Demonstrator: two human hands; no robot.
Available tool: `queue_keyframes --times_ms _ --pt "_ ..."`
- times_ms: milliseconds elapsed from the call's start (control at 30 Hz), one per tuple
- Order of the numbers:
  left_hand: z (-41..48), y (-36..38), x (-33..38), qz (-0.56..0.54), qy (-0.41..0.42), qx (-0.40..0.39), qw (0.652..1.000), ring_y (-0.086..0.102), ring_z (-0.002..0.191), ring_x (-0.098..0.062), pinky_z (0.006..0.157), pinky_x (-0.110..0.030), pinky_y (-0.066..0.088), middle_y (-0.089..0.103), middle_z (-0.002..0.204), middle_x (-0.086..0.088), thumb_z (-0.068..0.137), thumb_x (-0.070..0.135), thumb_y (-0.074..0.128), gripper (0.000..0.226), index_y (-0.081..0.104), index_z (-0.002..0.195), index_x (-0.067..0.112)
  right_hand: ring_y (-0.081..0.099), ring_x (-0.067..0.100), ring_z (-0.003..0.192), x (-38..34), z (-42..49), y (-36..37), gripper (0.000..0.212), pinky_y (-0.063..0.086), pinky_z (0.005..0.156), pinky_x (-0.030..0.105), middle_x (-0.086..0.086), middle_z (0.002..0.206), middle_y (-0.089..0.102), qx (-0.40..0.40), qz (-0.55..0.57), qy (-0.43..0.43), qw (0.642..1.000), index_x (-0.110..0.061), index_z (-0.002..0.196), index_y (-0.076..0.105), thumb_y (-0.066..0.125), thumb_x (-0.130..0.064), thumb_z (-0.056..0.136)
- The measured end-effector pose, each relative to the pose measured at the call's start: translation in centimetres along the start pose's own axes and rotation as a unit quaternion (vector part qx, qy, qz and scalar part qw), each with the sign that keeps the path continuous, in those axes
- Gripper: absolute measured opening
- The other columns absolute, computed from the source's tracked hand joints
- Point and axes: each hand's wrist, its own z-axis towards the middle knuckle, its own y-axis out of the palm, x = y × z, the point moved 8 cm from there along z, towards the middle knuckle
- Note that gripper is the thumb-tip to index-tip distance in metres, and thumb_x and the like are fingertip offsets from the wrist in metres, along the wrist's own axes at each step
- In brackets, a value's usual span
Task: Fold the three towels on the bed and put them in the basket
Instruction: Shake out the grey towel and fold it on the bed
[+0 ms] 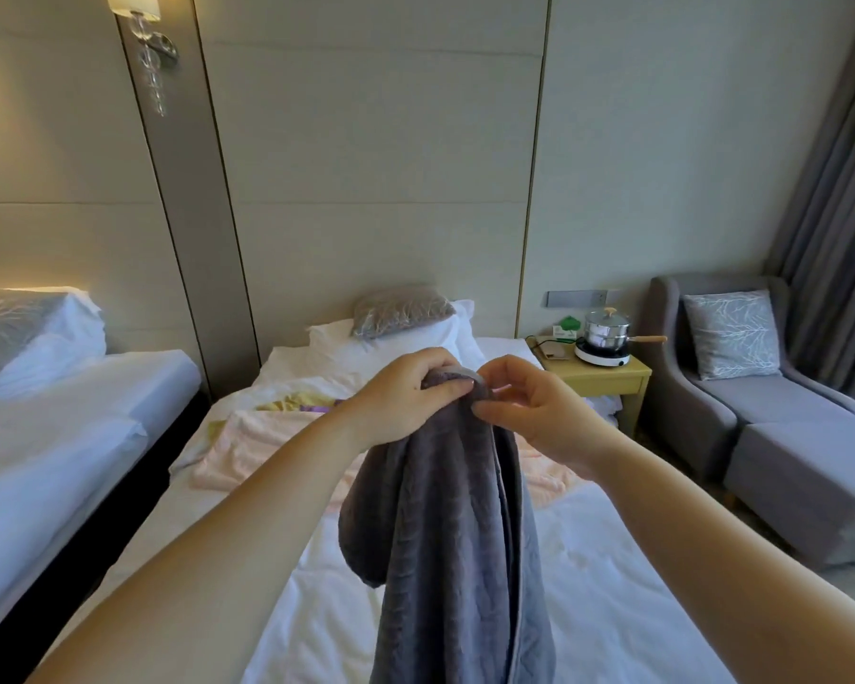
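Bed (613, 585) below. Grey towel (445, 535) hangs bunched above it, off the mattress. Pink towel (248, 451) lies flat behind. Left hand (401, 402) grips the grey towel's top edge; right hand (534, 412) apparently pinches the same edge.

Left hand (401, 397) gripping, right hand (529, 412) pinching

The person's left arm (248, 525), to the left of the grey towel (445, 535), is bare and smooth all the way up to the left hand (401, 402). The right arm (712, 535), to the right of the towel, is bare too, right up to the right hand (534, 412). The fingernails (466, 382) by the top of the towel look short and rounded, but they are a bit blurry.
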Motion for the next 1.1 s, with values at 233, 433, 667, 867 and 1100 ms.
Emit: queue_keyframes --times_ms 233,433,667,867,1100 --pt "0.6 -1.8 1.5 -0.049 0.054 0.078 0.994 0.054 0.083 0.014 0.079 -0.003 0.036 0.062 0.081 0.031 0.094 0.017 0.059 0.016 0.061 0.087 0.031 0.063 -0.004 0.087 3.2 -1.0 0.7 0.015 0.046 0.072 0.007 -0.017 0.093 0.070 0.010 -0.009 0.022 1.000 -0.039 0.089 0.067 0.060 -0.027 0.092" --pt "0.6 -5.0 0.4 -0.059 0.042 0.133 0.988 0.054 0.085 0.010 0.078 -0.005 0.037 0.061 0.085 0.026 0.095 0.021 0.057 0.012 0.062 0.092 0.031 0.058 0.019 0.096 3.9 0.0 1.6 0.007 0.047 0.091 0.032 -0.004 0.104 0.058 0.035 -0.171 -0.020 0.984 -0.018 0.092 0.069 0.069 -0.020 0.085" --pt "-0.3 -9.1 -3.4 0.100 -0.037 0.198 0.974 0.052 0.078 -0.009 0.070 -0.025 0.037 0.056 0.080 0.012 0.092 0.015 0.059 0.010 0.060 0.087 0.023 0.065 0.026 0.089 0.2 1.2 -1.9 0.014 0.052 0.086 0.035 0.008 0.087 0.071 0.077 0.019 0.012 0.997 -0.017 0.087 0.071 0.058 -0.014 0.092" --pt "-0.3 -1.9 -3.5 -0.092 -0.127 -0.045 0.987 0.057 0.113 -0.004 0.096 -0.023 0.041 0.064 0.114 0.014 0.073 0.050 0.069 0.041 0.061 0.109 0.033 0.062 0.023 0.090 -2.4 2.0 1.1 0.014 0.048 0.093 0.046 0.016 0.097 0.067 -0.025 -0.034 -0.019 0.999 -0.014 0.095 0.067 0.053 -0.014 0.095" --pt "-0.1 -1.3 -2.2 -0.005 -0.042 0.007 0.999 0.053 0.074 0.000 0.069 -0.015 0.039 0.058 0.078 0.012 0.094 0.031 0.057 0.015 0.062 0.086 0.020 0.062 0.013 0.082 -0.1 1.1 1.0 0.012 0.049 0.079 0.025 -0.001 0.086 0.069 -0.020 -0.107 -0.021 0.994 -0.025 0.088 0.066 0.061 -0.014 0.088"
